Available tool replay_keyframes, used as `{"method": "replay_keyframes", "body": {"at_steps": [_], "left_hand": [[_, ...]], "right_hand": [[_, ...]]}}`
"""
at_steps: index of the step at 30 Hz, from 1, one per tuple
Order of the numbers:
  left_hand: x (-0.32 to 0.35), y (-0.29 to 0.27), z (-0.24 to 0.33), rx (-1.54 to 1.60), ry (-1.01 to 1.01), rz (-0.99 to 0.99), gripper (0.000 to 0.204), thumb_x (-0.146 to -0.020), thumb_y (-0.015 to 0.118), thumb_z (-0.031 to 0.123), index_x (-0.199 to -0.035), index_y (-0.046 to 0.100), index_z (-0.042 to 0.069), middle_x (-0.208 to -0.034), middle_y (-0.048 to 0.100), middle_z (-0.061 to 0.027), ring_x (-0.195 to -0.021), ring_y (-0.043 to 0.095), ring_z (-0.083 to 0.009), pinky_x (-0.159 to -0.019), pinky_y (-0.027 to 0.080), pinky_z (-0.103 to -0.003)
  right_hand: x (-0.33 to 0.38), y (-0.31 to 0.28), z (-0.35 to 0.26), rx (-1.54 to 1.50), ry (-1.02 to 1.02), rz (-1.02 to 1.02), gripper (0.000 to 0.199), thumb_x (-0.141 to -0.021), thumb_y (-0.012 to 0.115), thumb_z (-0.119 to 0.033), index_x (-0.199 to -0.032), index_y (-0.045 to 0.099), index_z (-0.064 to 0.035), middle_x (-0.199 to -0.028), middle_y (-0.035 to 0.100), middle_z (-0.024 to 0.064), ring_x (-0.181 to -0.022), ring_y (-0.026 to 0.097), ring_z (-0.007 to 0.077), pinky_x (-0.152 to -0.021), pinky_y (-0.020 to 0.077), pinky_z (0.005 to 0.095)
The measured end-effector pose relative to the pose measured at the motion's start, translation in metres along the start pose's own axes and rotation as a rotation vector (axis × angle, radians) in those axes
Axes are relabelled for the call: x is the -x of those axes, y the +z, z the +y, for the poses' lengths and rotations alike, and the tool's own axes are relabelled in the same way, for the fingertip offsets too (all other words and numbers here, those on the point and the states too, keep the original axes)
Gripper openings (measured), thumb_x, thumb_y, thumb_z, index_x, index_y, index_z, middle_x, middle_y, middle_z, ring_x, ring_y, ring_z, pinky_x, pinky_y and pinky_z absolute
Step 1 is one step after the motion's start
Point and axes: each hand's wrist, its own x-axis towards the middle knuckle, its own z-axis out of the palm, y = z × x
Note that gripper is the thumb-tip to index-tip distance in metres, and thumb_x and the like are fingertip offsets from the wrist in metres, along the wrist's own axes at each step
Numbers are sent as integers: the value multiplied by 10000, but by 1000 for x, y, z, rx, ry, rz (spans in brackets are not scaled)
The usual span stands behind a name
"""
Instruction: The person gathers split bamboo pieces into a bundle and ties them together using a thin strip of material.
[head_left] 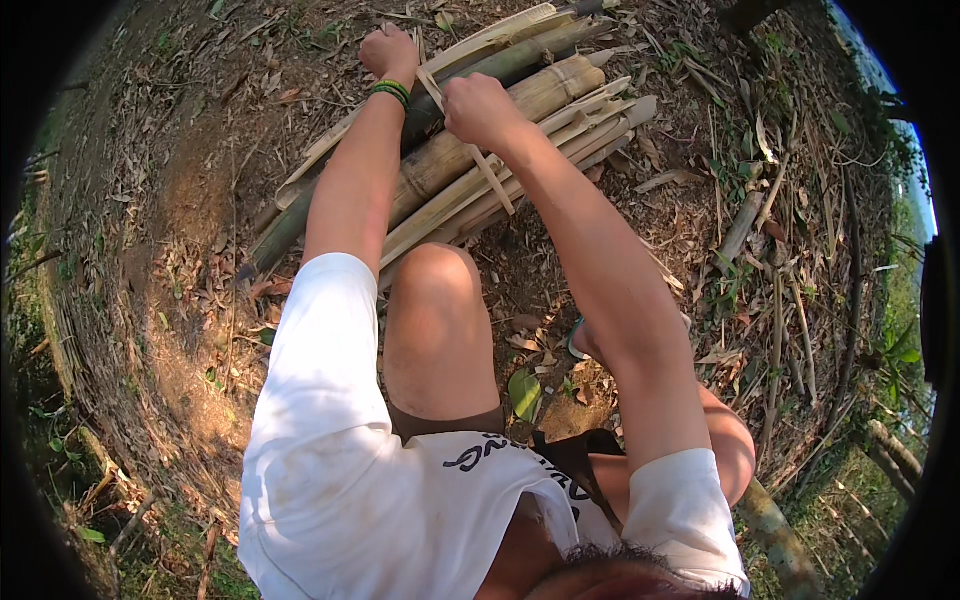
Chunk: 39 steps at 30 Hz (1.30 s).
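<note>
A bundle of split bamboo [560, 88] lies slantwise on the ground beyond my knees, pale split pieces beside darker green ones. Across it runs a narrow bamboo strip [492, 184], its near end sticking out over the bundle's near side. My right hand [482, 110] is closed on this strip above the middle of the bundle. At the bundle's far side my left hand [388, 54] makes a fist, right beside the strip's far part. Whatever lies inside the left fist is hidden by its fingers. A green band [392, 93] circles the left wrist.
Dry leaves and brown soil [190, 190] surround the bundle. My bent knee [435, 285] comes close to its near side. Loose sticks [742, 228] lie to the right, with a thicker branch [780, 540] at the lower right. Green plants grow along the right rim.
</note>
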Motion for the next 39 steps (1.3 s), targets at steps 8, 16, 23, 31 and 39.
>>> {"method": "replay_keyframes", "body": {"at_steps": [8, 16, 23, 31, 39], "left_hand": [[26, -16, 4, 77, -153, -35, 393, -951, 589, 238, -803, 704, -107, -831, 690, -306, -822, 688, -454, -794, 533, -516], [39, -36, 38, -15, -29, 9, 432, -980, 547, 266, -769, 708, -76, -794, 690, -280, -813, 688, -428, -811, 523, -498], [79, -86, 51, 323, 243, 80, 393, -954, 586, 237, -676, 655, -32, -625, 614, -244, -601, 605, -433, -609, 456, -501], [61, -92, 17, 237, 223, -24, 461, -955, 591, 284, -618, 623, -29, -593, 598, -226, -599, 599, -427, -619, 452, -513], [66, -75, 17, 187, 76, -70, 441, -944, 592, 272, -644, 653, -45, -612, 614, -234, -617, 610, -423, -669, 469, -516]], "right_hand": [[33, 6, -18, -92, 45, 101, 94, -732, 699, -96, -701, 702, -8, -726, 686, 218, -787, 700, 404, -746, 579, 481], [36, 3, -15, -117, 65, 128, 140, -786, 660, -108, -709, 693, 5, -709, 658, 254, -757, 672, 444, -773, 550, 518], [95, -46, -71, -291, 283, 91, 224, -879, 609, -135, -726, 672, 17, -719, 648, 258, -755, 646, 469, -758, 525, 545], [111, 12, -86, -216, 180, 211, 147, -904, 609, -116, -817, 645, -3, -700, 636, 240, -717, 640, 451, -661, 510, 528], [105, 25, -96, -135, 283, 141, 70, -793, 638, -22, -837, 616, 27, -701, 658, 253, -743, 679, 436, -697, 555, 510]]}}
